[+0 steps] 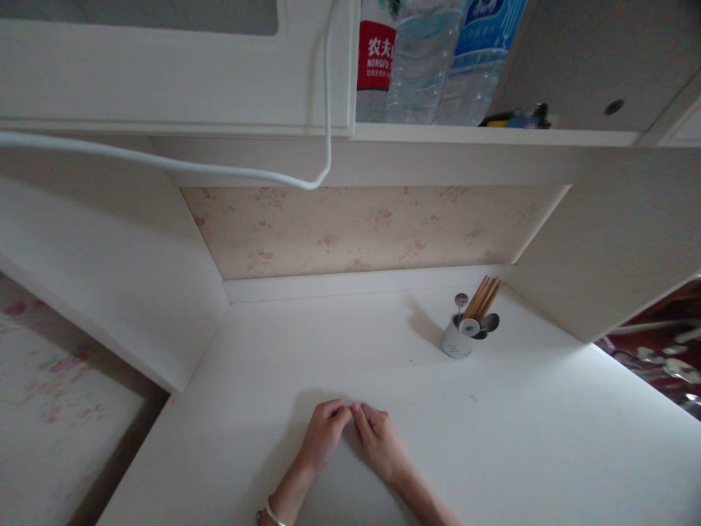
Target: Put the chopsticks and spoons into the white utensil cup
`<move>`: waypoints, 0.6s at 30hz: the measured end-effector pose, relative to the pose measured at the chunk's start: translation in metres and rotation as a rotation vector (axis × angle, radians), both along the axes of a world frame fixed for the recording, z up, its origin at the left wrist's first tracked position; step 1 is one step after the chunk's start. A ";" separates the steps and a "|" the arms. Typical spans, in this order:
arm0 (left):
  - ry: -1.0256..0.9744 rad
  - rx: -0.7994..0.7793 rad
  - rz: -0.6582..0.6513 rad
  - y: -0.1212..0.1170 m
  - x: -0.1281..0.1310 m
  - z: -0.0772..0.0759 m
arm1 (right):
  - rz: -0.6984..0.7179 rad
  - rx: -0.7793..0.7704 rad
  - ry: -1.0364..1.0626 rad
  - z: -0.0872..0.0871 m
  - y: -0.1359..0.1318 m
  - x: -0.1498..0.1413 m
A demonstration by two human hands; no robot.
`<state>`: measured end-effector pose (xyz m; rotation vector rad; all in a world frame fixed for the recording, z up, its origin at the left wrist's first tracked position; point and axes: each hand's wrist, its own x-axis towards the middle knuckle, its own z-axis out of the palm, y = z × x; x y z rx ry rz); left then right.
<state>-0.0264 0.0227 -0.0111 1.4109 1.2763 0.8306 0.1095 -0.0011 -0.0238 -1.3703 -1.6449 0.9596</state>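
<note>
From my remote seat I see the left hand [323, 432] and the right hand [377, 438] drawn together low over the white table [246, 351], fingers curled, thumb tips meeting or nearly so; I cannot tell whether anything is pinched between them; the nearest thing I can make out is a white cup [456, 345], upright on the table, beyond the right hand and well apart from it; I judge it stiff and fairly light, perhaps top-heavy, smooth enough to slip, best held round its wall below the rim; its chopsticks [482, 299] look light and stiff, easiest to take by their upper ends; I count two hands, one cup, at least two metal spoons [491, 321], one round white piece [469, 327] and several chopsticks, too bunched to number; above are three bottles [421, 69] and one white cable [219, 172].
</note>
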 end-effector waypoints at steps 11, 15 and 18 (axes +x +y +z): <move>0.005 -0.038 -0.009 0.000 -0.001 0.000 | -0.462 -0.095 0.469 -0.001 0.028 0.049; -0.017 -0.043 -0.025 0.001 0.000 0.000 | -0.821 -0.099 0.304 -0.002 0.045 0.120; -0.036 -0.047 -0.023 -0.001 0.000 0.002 | -1.029 -0.070 0.114 -0.004 0.057 0.171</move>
